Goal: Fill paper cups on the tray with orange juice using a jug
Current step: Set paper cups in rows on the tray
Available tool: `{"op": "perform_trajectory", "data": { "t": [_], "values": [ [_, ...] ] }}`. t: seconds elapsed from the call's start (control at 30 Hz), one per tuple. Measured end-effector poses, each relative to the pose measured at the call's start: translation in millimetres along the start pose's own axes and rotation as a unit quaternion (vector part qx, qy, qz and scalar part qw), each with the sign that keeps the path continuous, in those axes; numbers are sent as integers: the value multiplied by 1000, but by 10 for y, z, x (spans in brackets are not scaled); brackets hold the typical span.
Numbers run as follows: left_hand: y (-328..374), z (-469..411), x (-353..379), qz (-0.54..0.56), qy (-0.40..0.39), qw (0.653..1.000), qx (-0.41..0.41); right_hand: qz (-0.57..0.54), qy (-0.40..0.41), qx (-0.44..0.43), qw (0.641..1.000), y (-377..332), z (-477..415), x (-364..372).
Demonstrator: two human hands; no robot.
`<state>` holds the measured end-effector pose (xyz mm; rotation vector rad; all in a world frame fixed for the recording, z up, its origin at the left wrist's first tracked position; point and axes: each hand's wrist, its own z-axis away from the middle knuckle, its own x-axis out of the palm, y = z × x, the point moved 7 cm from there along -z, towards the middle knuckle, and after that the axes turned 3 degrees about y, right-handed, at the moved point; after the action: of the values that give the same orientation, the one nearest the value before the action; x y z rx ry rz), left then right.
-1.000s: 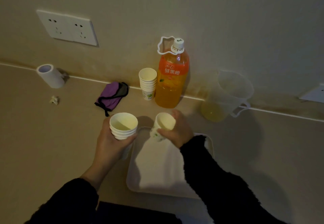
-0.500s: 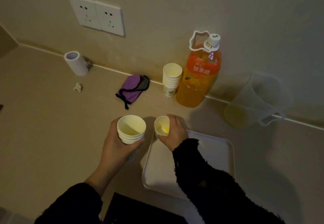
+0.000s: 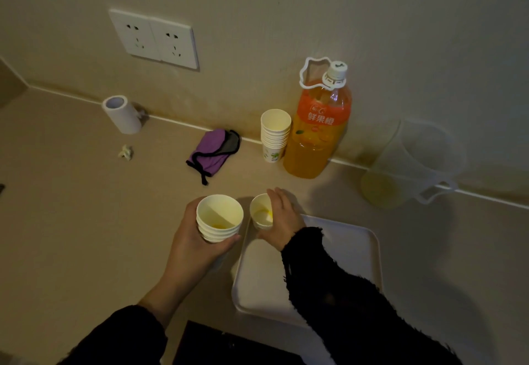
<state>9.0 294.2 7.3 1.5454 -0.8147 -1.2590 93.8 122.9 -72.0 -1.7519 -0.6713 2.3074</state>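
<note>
My left hand [image 3: 194,246] grips a short stack of white paper cups [image 3: 219,218] just left of the white tray [image 3: 355,253]; a trace of orange liquid lies in the top cup. My right hand [image 3: 282,217] holds a single paper cup [image 3: 261,214] upright at the tray's far left corner, a little juice in its bottom. Whether that cup rests on the tray is hidden by the hand. A clear plastic jug [image 3: 412,164] with a little pale juice stands at the back right by the wall. An orange juice bottle [image 3: 317,127] stands capped at the wall.
A taller stack of paper cups [image 3: 274,136] stands left of the bottle. A purple pouch [image 3: 213,151], a white roll [image 3: 121,114] and a small crumpled scrap [image 3: 125,152] lie further left. A double wall socket [image 3: 154,39] is above. A dark object [image 3: 229,344] sits at the counter's near edge.
The single cup in my right hand went from tilted to upright and came down at the tray's far left corner. The view shifted left. My left hand kept its stack still.
</note>
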Motion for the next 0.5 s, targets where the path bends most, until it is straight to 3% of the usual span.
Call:
{"op": "perform_trajectory", "data": {
  "t": [0.13, 0.23, 0.3, 0.33, 0.4, 0.43, 0.5],
  "values": [
    [40, 27, 61, 6, -12, 1000, 3, 6, -7, 20, 1000, 56, 95, -146],
    [111, 55, 158, -1, -30, 999, 16, -38, 116, -2, 993, -34, 237, -579],
    [153, 77, 252, -4, -49, 998, 24, -133, 198, -7, 971, -50, 336, -881],
    [182, 93, 307, -2, -59, 998, 26, -198, 178, -1, 964, -94, 396, -987],
    [217, 125, 425, 2, -78, 997, 21, -267, 17, 4, 964, -234, 488, -978],
    [233, 142, 490, 2, -84, 996, 19, -247, -39, -12, 968, -287, 548, -981],
    [293, 174, 595, -1, -91, 996, 24, -200, -67, -51, 976, -368, 646, -1003]
  ]
}}
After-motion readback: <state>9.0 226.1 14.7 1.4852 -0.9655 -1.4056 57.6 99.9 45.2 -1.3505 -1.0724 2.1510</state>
